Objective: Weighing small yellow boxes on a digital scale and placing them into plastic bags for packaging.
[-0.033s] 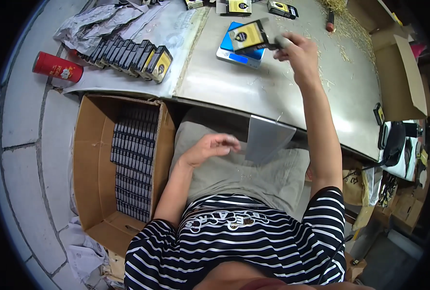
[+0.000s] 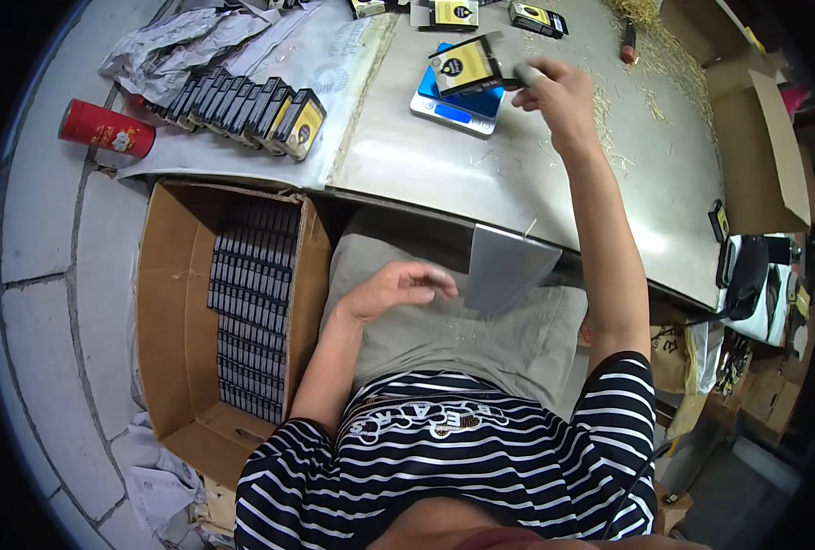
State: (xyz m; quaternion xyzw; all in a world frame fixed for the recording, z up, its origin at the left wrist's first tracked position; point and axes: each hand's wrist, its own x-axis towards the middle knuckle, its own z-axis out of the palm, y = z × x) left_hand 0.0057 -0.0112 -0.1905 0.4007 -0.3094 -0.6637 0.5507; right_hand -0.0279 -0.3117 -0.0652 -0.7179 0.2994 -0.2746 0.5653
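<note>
My right hand (image 2: pixel 559 103) reaches over the table to a small black and yellow box (image 2: pixel 462 66). Its fingers are pinched at the box's right end, by a dark flap, and a greyish covering shows on one fingertip. The box is tilted over a small digital scale (image 2: pixel 456 114) with a blue top; whether the box rests on it is hard to tell. Above my lap, my left hand (image 2: pixel 398 291) is loosely curved, thumb and fingers apart, with nothing in it. Near its fingertips a grey sheet-like panel (image 2: pixel 508 270) hangs at the table edge.
A row of similar boxes (image 2: pixel 247 110) stands at the left by crumpled paper (image 2: pixel 187 50) and a red canister (image 2: pixel 105 126). Below is a carton (image 2: pixel 174 275) holding rows of dark boxes. Straw shreds (image 2: pixel 650 105) lie at the right beside an open carton (image 2: pixel 760 147).
My right hand and the box have shifted very slightly left, and the box looks sharper. The left hand has barely moved.
</note>
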